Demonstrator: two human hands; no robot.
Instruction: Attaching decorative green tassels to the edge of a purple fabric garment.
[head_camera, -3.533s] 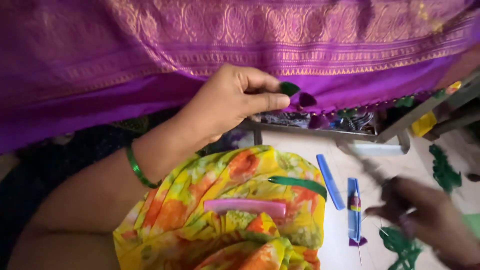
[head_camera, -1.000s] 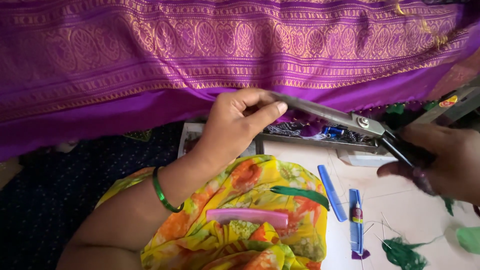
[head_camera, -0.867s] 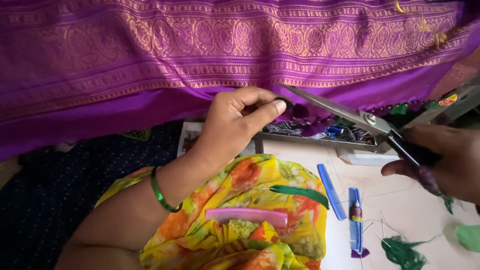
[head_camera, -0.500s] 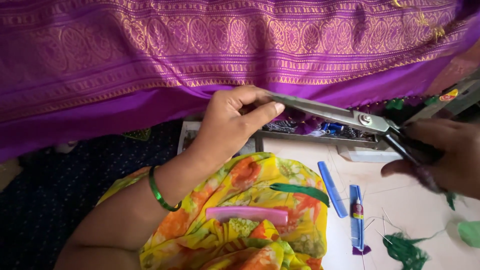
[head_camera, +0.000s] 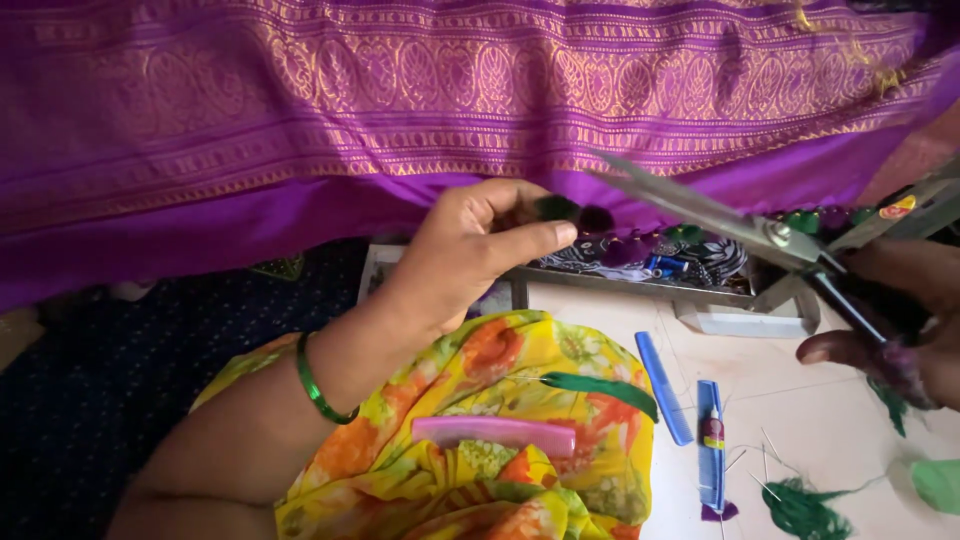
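Pinching a small dark green-and-purple tassel (head_camera: 565, 212) at the lower edge of the purple sari (head_camera: 400, 110): that's the left hand (head_camera: 470, 255), thumb and forefinger closed on it, other fingers curled, green bangle (head_camera: 315, 380) on the wrist. The tassel hangs right at the hem, just left of the scissor tips.

Lap below is covered by a yellow floral cloth (head_camera: 480, 450) with a pink comb (head_camera: 495, 435) and a green comb (head_camera: 600, 388) lying on it. Right of that, on the pale floor (head_camera: 830, 420): a blue comb (head_camera: 663, 388), another blue comb with a small glue tube (head_camera: 712, 432) on it, loose pins, and a clump of green thread (head_camera: 805, 505).

Behind these sits a metal tray (head_camera: 640, 265) holding spools and more tassels.

Scissors (head_camera: 720, 215) come in from the right with blades parted, tips level with the hem and just beside the pinched tassel, not closed on anything. Right hand (head_camera: 900, 330) is wrapped around the handles; part of it is cut off by the frame, grip looks firm.

Status, as I judge it: this tassel is attached and shaped, trim is underway or about to land. A few finished tassels show along the hem to the right. How much hem remains can't be told from this view.
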